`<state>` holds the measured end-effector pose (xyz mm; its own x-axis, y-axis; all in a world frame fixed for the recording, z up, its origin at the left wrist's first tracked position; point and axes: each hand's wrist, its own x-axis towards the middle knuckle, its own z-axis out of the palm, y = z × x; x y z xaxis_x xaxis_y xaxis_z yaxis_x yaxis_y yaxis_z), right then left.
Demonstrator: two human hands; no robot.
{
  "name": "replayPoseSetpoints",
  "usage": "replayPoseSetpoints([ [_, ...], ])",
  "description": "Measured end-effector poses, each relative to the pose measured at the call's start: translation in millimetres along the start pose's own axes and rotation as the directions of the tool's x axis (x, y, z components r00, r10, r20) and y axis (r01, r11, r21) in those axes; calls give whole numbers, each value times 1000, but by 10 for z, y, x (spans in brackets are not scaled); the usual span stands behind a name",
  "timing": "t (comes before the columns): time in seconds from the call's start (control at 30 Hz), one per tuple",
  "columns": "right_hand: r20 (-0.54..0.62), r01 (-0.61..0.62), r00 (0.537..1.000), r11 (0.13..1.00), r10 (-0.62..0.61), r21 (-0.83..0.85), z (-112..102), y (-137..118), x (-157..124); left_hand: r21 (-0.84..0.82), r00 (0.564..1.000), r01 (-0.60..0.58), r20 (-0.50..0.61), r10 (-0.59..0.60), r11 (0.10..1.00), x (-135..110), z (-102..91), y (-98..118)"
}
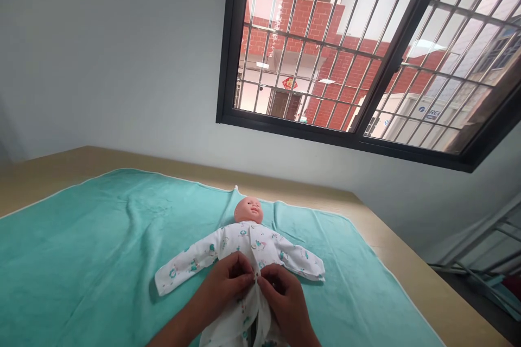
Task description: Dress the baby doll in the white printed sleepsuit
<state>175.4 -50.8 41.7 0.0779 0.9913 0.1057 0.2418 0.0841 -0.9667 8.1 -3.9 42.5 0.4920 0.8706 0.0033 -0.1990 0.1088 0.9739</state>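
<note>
A baby doll lies face up, dressed in a white printed baby shirt with its long sleeves spread out to both sides. My left hand pinches one front edge of the shirt at the middle of the doll's body. Close against it, my right hand pinches the other front edge, fingertips nearly touching those of the left. A small button appears between the fingertips. Above the hands the shirt front is closed, with buttons showing; below them the two edges hang apart over a dark gap.
Under the doll a turquoise blanket with a few folds covers much of the wooden table. A wall and a barred window stand behind the table. At the right is a metal rack.
</note>
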Motion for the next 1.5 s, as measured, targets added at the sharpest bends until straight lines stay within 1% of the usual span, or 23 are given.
replayPoseSetpoints([
  [0.17, -35, 30, 999, 999, -29, 11, 71, -8, -25, -57, 1000, -12, 8, 12, 998, 25, -29, -36],
  [0.27, -53, 26, 998, 999, -23, 42, 77, 17, -20, -104, 1000, -2, 23, 4, 995, 56, -62, -62],
  [0.43, -84, 16, 996, 999, -14, 33, 73, 20, -18, -118, 999, -6, 36, 10, 993, 42, -73, 1],
  [0.53, -79, 13, 997, 1000, -11, 13, 64, 3, -27, -105, 998, -6, 54, 12, 994, 13, -67, 49],
  [0.63, -29, 29, 999, 1000, -29, 4, 56, -6, -35, -92, 997, -11, 80, 18, 996, -11, -57, 73],
  [0.7, -20, 38, 999, 999, -38, -3, 61, -10, -38, -89, 996, -14, 85, 22, 996, -20, -54, 79],
  [0.87, -83, 70, 994, 997, -71, -10, 110, -22, -50, -120, 995, -13, 93, 24, 993, 12, -82, 40],
  [0.97, -90, 93, 991, 996, -94, -19, 124, -30, -49, -153, 995, -18, 97, 33, 988, 45, -107, 1],
  [1.07, -76, 114, 990, 992, -119, -57, 114, -31, -41, -169, 994, -18, 102, 35, 985, 46, -112, 15],
  [1.17, -63, 130, 989, 987, -137, -99, 94, -25, -35, -152, 994, -18, 103, 34, 988, 27, -98, 56],
  [1.23, -46, 118, 991, 988, -123, -104, 82, -22, -35, -133, 995, -19, 98, 32, 991, 26, -91, 51],
  [1.37, -5, 69, 998, 997, -69, -40, 63, -31, -48, -78, 997, -23, 67, 28, 997, 73, -98, -59],
  [1.5, -10, 37, 999, 999, -37, 22, 35, -36, -59, -32, 998, -21, 58, 23, 999, 98, -113, -136],
])
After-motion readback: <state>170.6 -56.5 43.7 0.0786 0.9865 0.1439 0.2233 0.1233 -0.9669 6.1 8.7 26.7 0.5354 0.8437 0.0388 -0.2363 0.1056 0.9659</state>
